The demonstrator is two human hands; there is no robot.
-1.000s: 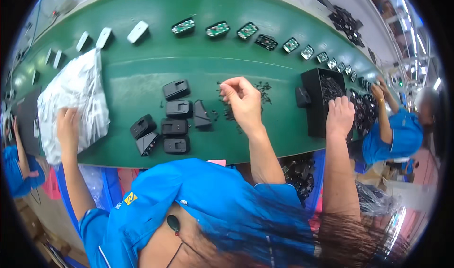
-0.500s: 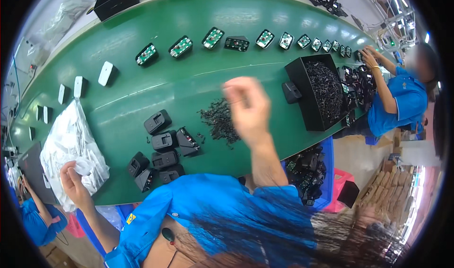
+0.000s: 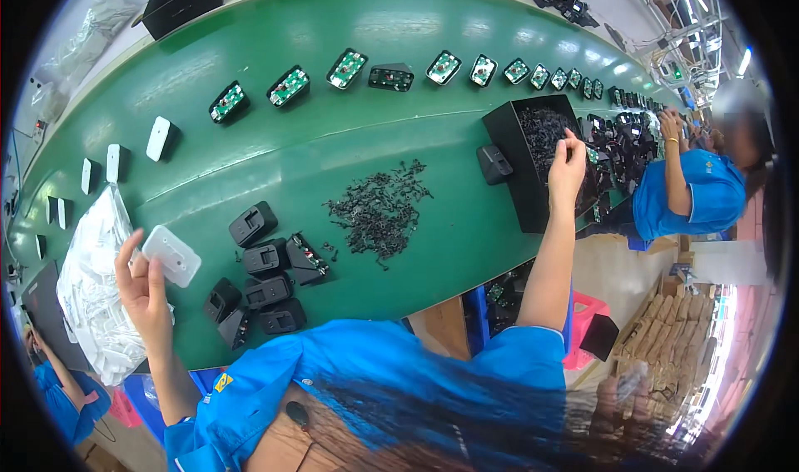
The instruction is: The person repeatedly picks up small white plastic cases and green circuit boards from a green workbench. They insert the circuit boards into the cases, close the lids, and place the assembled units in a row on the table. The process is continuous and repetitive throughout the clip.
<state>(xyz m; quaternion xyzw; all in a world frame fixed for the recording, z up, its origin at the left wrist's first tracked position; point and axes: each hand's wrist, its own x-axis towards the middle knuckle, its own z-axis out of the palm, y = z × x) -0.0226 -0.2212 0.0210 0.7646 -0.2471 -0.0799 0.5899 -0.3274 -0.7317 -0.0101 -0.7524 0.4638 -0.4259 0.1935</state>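
My left hand pinches a white plastic cover plate, rounded at the corners, beside a clear bag full of white covers. My right hand is over the near side of a black box filled with small black parts. Its fingers are curled together, and whatever is between them is too small to make out. In front of me lies a loose pile of small black parts. Left of this pile, several black plastic housings sit close together, one showing a circuit board.
Housings with green boards line the far side of the green table, with white-topped units at left. A black housing touches the box. At right, a co-worker handles parts beside a heap of black housings.
My right hand has moved right, from above the loose pile to the black box. My left hand has risen slightly and now holds the white cover plate up beside the bag. The view has shifted a little.
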